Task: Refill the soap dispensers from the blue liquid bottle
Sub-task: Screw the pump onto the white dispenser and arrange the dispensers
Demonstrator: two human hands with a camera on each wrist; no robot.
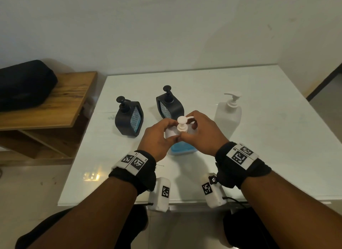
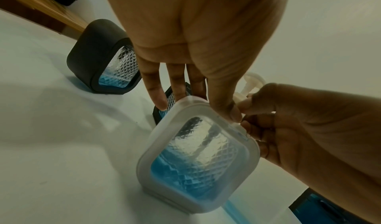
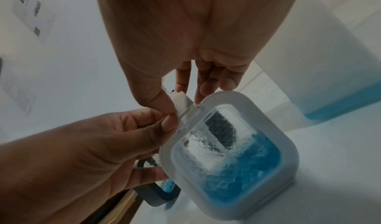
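Note:
A white soap dispenser with a clear diamond-pattern window stands mid-table, roughly half full of blue liquid. My left hand grips its top shoulder, fingers behind and thumb in front. My right hand pinches the white pump collar beneath the pump head. Behind stand two black dispensers, each with a little blue liquid at the bottom. The tall white pump bottle stands to the right, with blue liquid low in its base.
The white table ends at a near edge under my wrists. A wooden shelf with a black bag on it adjoins the table's left side. A pale wall rises behind.

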